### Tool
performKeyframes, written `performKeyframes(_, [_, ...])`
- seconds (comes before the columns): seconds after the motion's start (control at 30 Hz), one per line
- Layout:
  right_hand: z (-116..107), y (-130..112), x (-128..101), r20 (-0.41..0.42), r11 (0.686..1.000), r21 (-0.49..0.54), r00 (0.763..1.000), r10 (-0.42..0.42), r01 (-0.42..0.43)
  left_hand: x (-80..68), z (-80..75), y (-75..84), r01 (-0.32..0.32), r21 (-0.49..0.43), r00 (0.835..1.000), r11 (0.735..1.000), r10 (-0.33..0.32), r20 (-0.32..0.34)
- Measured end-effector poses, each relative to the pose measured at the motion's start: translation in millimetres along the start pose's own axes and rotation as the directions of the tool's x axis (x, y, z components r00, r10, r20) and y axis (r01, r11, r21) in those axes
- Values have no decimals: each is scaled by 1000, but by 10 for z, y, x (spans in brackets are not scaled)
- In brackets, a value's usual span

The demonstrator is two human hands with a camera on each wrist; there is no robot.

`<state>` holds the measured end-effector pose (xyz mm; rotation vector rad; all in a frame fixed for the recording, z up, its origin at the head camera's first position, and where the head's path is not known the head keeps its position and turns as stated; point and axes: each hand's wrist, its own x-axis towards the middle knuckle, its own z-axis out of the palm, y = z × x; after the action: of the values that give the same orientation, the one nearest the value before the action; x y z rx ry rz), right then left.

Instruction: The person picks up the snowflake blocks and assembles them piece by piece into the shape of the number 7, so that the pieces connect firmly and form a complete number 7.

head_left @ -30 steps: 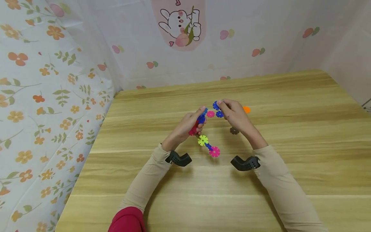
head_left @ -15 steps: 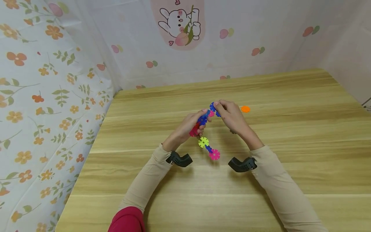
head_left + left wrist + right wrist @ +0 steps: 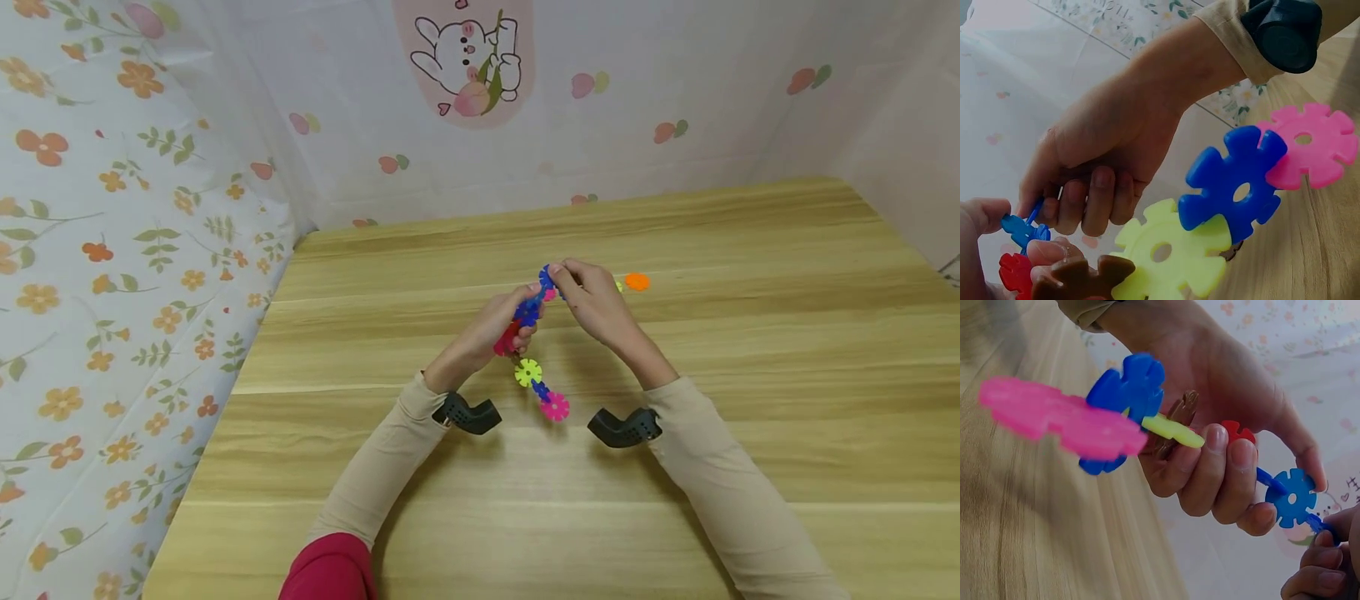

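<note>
Tbl (image 3: pixel 787 333) sides well off; L hand (image 3: pixel 486 327) grips chain (image 3: pixel 528 367), R hand (image 3: pixel 598 304) blue disc (image 3: pixel 546 277).

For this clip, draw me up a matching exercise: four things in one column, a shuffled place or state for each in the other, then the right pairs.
Things:
1. left grip
2. right grip
3. pink disc
4. orange disc

Places and states:
A. lying on the table
B. curled round a chain of discs
C. pinching a blue disc
D. at the chain's near end

Pairs: 1-B, 2-C, 3-D, 4-A
</note>
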<state>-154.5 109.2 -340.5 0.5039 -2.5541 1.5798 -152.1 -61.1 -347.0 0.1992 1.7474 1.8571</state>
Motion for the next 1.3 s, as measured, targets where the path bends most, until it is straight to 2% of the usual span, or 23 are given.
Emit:
performKeyframes(0.27, [33, -20, 5, -37, 1000, -6, 999, 1, -1, -19, 2, 16, -10, 38, 1000, 999, 10, 10])
performKeyframes(0.47, [11, -27, -19, -27, 1000, -22, 1000, -4, 3, -8, 13, -2, -8, 46, 1000, 999, 7, 9])
performKeyframes(0.87, [34, -65, -45, -44, 998, -58, 999, 32, -35, -16, 3, -35, -49, 38, 999, 998, 49, 19])
performKeyframes(1.3, [59, -98, -51, -18, 999, -48, 1000, -8, 8, 15, 30, -52, -80, -17, 997, 997, 80, -10])
